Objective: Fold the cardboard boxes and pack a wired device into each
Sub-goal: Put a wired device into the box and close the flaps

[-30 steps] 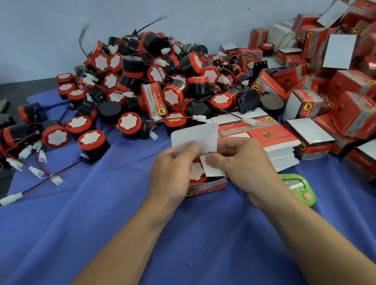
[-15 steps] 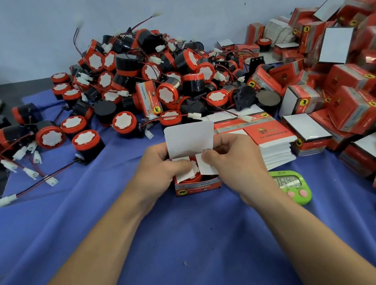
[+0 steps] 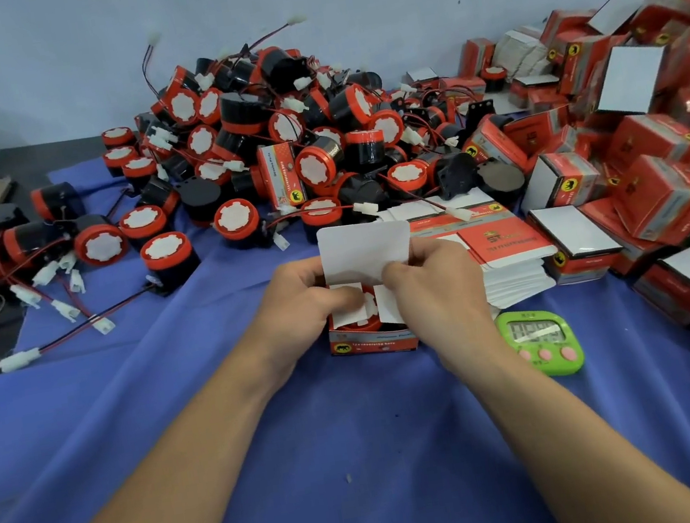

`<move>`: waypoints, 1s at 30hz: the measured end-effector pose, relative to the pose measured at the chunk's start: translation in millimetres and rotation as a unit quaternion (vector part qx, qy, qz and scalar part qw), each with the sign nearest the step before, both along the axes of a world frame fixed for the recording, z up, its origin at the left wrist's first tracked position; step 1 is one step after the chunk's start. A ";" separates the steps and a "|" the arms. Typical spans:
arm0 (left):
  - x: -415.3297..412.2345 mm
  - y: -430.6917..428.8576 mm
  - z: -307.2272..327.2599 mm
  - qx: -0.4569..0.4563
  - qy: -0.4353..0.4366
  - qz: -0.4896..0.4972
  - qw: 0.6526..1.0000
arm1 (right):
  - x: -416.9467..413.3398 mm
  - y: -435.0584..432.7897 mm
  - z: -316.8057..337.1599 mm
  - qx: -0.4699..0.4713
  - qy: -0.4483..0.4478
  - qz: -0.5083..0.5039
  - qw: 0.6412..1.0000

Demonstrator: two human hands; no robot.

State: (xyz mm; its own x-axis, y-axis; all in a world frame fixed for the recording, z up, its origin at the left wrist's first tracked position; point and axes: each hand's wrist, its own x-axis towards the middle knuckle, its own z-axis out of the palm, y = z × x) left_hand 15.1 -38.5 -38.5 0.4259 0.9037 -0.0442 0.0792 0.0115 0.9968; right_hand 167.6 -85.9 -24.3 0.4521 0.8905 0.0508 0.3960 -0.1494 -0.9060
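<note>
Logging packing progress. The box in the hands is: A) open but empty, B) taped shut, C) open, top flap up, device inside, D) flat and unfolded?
C: the white top flap stands upright over the box, and a red device shows between the side flaps under the left hand and right hand.

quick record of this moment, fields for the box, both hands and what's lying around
box: red cardboard box upright on the blue cloth, top open
contents: red device shows between the two side flaps
top flap: white top flap stands up, not yet tucked
left hand: left hand holds the box's left side, thumb on a side flap
right hand: right hand holds the right side, thumb on the other flap
behind: pile of loose wired devices
right: stack of flat boxes, heap of folded boxes, green timer
</note>
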 end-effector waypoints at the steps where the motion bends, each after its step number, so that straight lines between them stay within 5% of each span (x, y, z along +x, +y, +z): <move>1: 0.5 -0.3 0.1 -0.002 0.000 0.001 1.000 | -2.0 -1.1 1.4 0.002 -0.010 -0.007 1.000; 6: 1.0 -0.1 -0.4 -0.004 0.010 0.007 1.000 | 2.8 1.1 9.9 -0.036 0.093 0.005 0.995; 12: 0.9 -0.7 -1.3 -0.003 0.003 0.005 1.000 | 7.6 -5.7 6.3 -0.017 -0.027 0.053 0.998; 17: 1.6 -0.3 -1.1 -0.016 -0.017 0.002 1.000 | 27.6 -10.1 9.5 -0.047 0.019 0.153 0.987; 22: 2.5 -1.0 -0.4 -0.019 -0.019 -0.001 1.000 | 22.7 -5.3 7.5 -0.055 0.006 0.102 0.993; 26: 1.6 -1.2 -0.4 -0.014 -0.016 -0.006 1.000 | 16.5 1.4 9.2 -0.084 0.112 0.054 0.989; 30: 0.9 -1.4 -0.7 -0.010 -0.016 -0.007 1.000 | 15.4 -2.5 5.6 -0.060 0.105 0.063 0.991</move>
